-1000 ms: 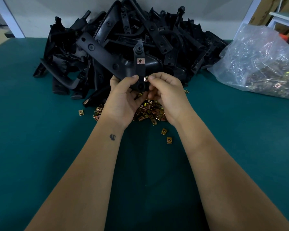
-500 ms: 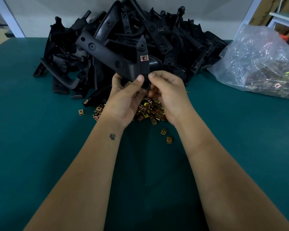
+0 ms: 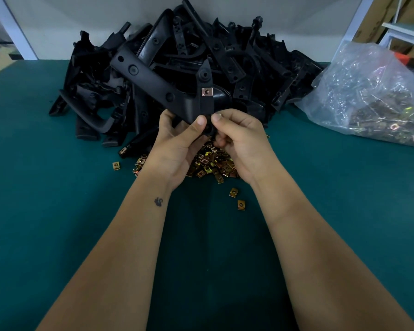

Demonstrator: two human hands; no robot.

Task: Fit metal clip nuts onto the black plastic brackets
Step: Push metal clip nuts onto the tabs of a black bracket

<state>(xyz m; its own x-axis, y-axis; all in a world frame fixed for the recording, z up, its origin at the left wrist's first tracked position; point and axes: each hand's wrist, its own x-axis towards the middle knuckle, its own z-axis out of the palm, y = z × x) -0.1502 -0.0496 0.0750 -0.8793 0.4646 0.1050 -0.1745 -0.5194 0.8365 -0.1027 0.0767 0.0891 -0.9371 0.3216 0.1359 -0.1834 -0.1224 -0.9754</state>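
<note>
Together left hand and right hand grip black bracket, clip nut fitted.

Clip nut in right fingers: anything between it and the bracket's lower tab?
Nothing visible. The right hand pinches the clip nut right at the bracket edge; the left hand holds the bracket beside it. The seat itself is hidden by the fingers.

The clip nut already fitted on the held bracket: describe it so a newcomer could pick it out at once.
Start at the heap of black plastic brackets at the far edge of the green table. In front of it both hands, left hand and right hand, hold up one black bracket. The clip nut sits on its upright pointed arm: the only copper-coloured square on the bracket, unlike the loose nuts lying on the table.
</note>
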